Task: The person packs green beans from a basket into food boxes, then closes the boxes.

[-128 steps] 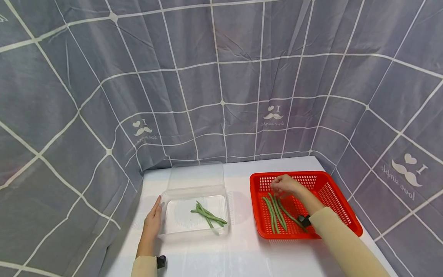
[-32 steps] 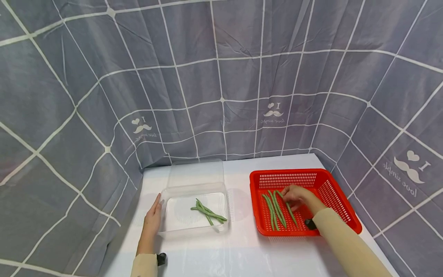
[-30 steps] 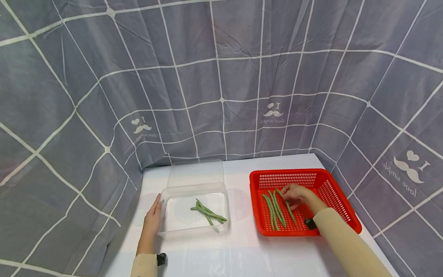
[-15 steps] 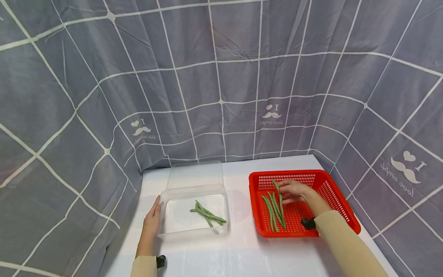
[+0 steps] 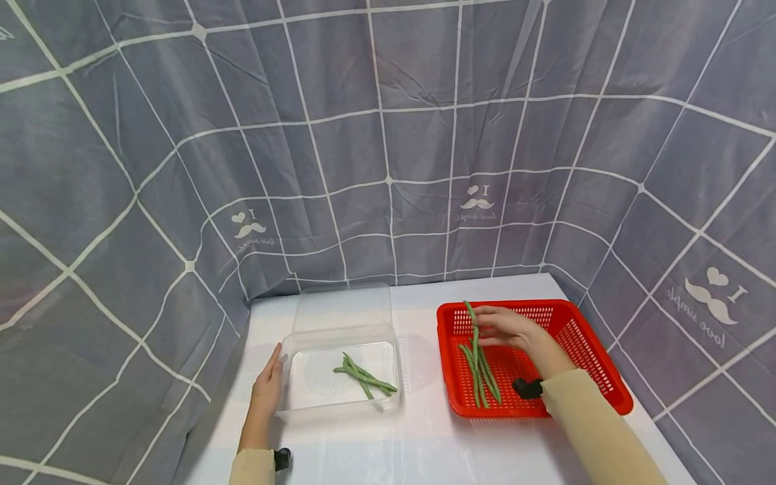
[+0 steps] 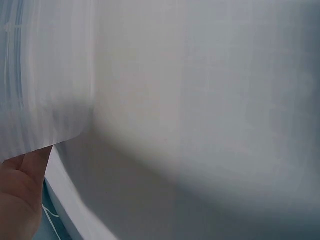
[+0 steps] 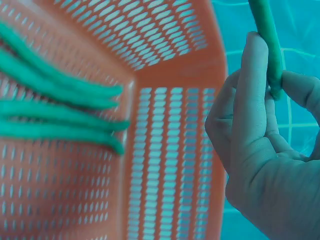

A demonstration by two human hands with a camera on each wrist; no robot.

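My right hand [image 5: 506, 328] pinches a green bean [image 5: 475, 334] between thumb and fingertips, over the left part of a red plastic basket [image 5: 446, 377]. In the right wrist view the bean [image 7: 267, 42] stands nearly upright past the basket's rim. Several more green beans [image 5: 490, 377] lie side by side on the basket floor. My left hand [image 5: 267, 385], fingers straight, rests along the left wall of a clear plastic box [image 5: 315, 402]. Inside that box a few green beans [image 5: 366, 378] lie crossed toward the right. The left wrist view shows part of the hand beneath the box's wall.
Behind the box its clear lid [image 5: 343, 301] lies spread on the white-covered table [image 5: 418, 441]. Grey curtains [image 5: 339, 155] with white grid lines close in the back and both sides. The basket stands near the table's right edge.
My right hand has taken a bean at the basket's floor, then lifted it and carried it left and back. The left hand and the beans in the clear box have stayed put.
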